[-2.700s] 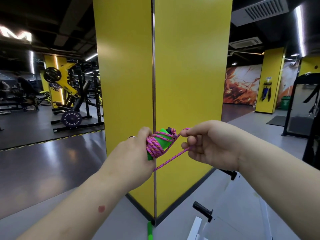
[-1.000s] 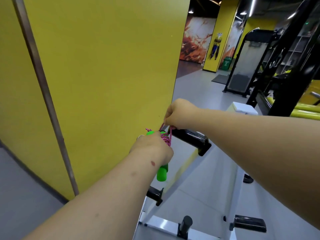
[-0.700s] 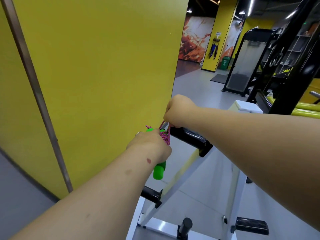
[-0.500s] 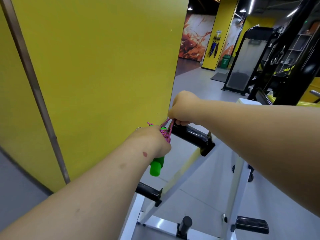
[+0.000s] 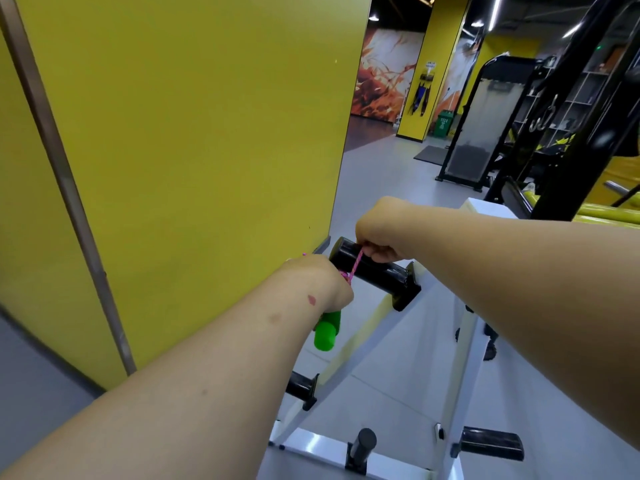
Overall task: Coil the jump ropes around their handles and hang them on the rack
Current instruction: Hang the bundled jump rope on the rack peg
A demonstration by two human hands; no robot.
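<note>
1. Now, nearest the camera, the left hand (image 5: 317, 284) is clenched around the green handles (image 5: 326, 332) of the jump rope, whose lower ends stick out below the fist; the pink coil (image 5: 346, 276) wound on them shows only as a sliver at the knuckles. A moment ago this bundle hung a little further from the peg; it now sits just under and beside it.
2. Just beyond, a short taut run of the pink rope (image 5: 356, 265) climbs from the coil across the front of the top black peg (image 5: 372, 271) of the rack.
3. The right hand (image 5: 381, 237) has come down onto that peg, its fingers (image 5: 379, 255) pinching the rope's loop end against the peg's upper side. Half a second back the loop was held at the peg's tip; it now lies further along, toward the bracket.
4. Meaning for the task, as I judge it: coiling is finished for this rope and the loop is being slipped over the peg, so hanging is nearly done. Whether the loop fully circles the peg cannot be told, since the hand hides it.
5. Lower down the white rack frame (image 5: 460, 375) the other pegs (image 5: 299, 388) carry nothing visible.
6. Farthest, the yellow pillar (image 5: 194, 133) stands close behind the rack.
</note>
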